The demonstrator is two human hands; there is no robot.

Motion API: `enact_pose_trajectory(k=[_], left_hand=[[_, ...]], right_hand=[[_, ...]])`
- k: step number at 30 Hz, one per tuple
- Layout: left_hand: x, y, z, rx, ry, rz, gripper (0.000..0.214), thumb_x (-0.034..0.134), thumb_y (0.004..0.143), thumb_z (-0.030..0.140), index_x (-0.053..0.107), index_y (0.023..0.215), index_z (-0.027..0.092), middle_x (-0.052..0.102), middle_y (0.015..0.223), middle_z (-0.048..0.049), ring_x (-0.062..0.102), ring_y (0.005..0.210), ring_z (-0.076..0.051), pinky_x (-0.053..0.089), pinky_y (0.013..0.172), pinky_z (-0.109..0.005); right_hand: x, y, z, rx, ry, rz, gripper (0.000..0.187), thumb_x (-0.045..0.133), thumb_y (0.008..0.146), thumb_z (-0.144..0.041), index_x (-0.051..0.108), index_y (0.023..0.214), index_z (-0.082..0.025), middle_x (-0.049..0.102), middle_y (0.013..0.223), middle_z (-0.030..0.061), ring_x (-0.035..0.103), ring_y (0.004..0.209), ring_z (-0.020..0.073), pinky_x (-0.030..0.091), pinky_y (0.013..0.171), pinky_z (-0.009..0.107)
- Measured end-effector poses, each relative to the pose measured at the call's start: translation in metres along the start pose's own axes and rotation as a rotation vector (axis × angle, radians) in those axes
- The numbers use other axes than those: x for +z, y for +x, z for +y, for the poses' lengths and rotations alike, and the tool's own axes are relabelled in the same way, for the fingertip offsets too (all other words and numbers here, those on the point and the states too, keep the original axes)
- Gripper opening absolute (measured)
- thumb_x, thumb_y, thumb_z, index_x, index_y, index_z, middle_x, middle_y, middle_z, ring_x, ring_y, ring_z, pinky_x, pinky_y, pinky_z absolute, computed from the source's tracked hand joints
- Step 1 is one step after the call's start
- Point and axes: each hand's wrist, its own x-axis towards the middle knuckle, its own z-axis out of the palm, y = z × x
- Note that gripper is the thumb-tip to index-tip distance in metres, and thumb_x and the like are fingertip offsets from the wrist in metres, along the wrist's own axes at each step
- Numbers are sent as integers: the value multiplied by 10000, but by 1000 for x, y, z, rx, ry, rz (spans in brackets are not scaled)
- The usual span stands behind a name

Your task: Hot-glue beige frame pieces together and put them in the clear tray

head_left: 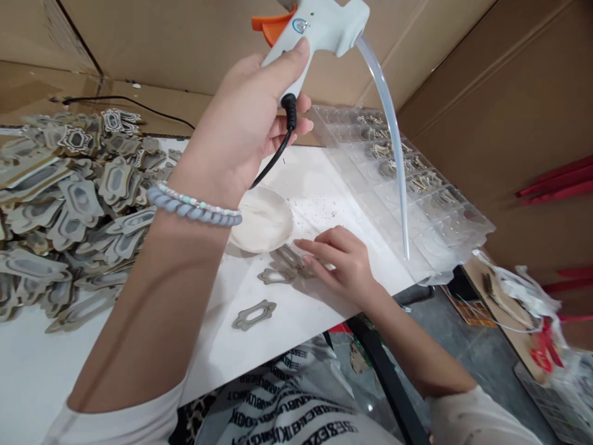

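Note:
My left hand (245, 130) is raised high above the white table (222, 346) and grips the handle of a white glue gun (319, 25) with an orange trigger. A clear glue stick (393, 136) curves down from the gun's back, and a black cord hangs from its handle. My right hand (340, 262) rests low on the table with fingers stretched flat over small grey ornate frame pieces (282, 262). One more grey frame piece (254, 314) lies alone nearer to me. A round white dish (264, 219) sits just behind those pieces.
A big heap of grey frame pieces (69, 210) covers the table's left side. A clear compartment tray (407, 185) with small metal parts lies at the right edge. Cardboard walls (185, 43) stand behind. Plastic bags and red items (532, 309) lie on the floor to the right.

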Motion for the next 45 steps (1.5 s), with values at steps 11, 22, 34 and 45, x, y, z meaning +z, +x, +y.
enact_pose_trajectory(k=[11,22,34,45], left_hand=[[0,2,-1,13,38,-10,164,475,1055,234,554,967,121,514,721,23,562,572,-60,461,530,-121],[0,2,-1,21,26,-16,162,463,1059,223,549,994,102,486,750,26,555,583,-50,467,542,-112],[0,0,1,-18,-95,-12,156,513,1037,221,577,962,100,429,787,20,543,599,-30,439,545,-88],[0,1,2,14,10,3,176,470,1058,231,539,955,106,508,727,20,557,553,-60,445,505,-108]], right_hand=[[25,97,-13,339,-288,-480,176,690,934,-235,786,1059,-156,693,1094,156,558,1017,303,485,724,374],[34,109,-8,323,-354,-543,231,575,921,-54,780,900,-157,741,915,116,593,976,302,397,629,359],[12,88,-10,450,124,-352,153,629,924,-127,766,958,-184,783,880,18,692,806,178,439,719,295],[5,65,5,645,875,-110,91,733,777,-240,674,807,-177,717,756,10,652,691,135,516,650,278]])
